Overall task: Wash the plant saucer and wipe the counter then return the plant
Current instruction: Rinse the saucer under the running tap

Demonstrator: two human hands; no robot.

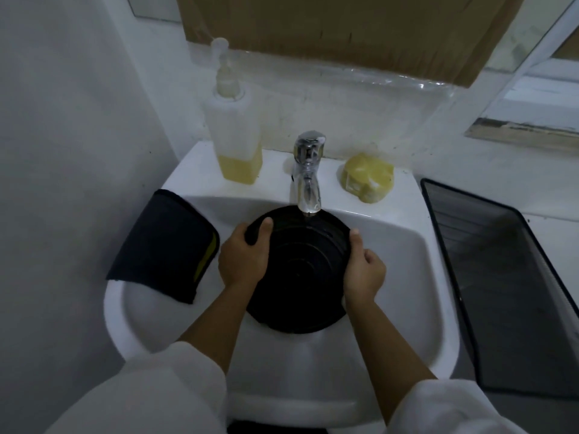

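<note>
Head view: the fingers (372,261) of the right hand (363,272) are seen curled at the right rim of a black plant saucer (300,277), with the thumb laid against its edge. The left hand (242,261) is clamped on the opposite rim, its thumb hooked over the edge and its other fingers hidden beneath. The plant saucer, ridged in concentric rings, is held face-up over the basin of a white sink (407,245), its far rim just under the spout of a chrome faucet (308,173). Whether water is running cannot be told. White sleeves (163,386) are worn on both forearms. A dark cloth (163,242) is draped over the sink's left rim. On the ledge behind the basin, a soap dispenser (235,130) holding a little yellow liquid is set left of the faucet and a yellow sponge (368,177) right of it. A black mesh basket (501,277) is placed on the counter (470,183) beside the sink.
</note>
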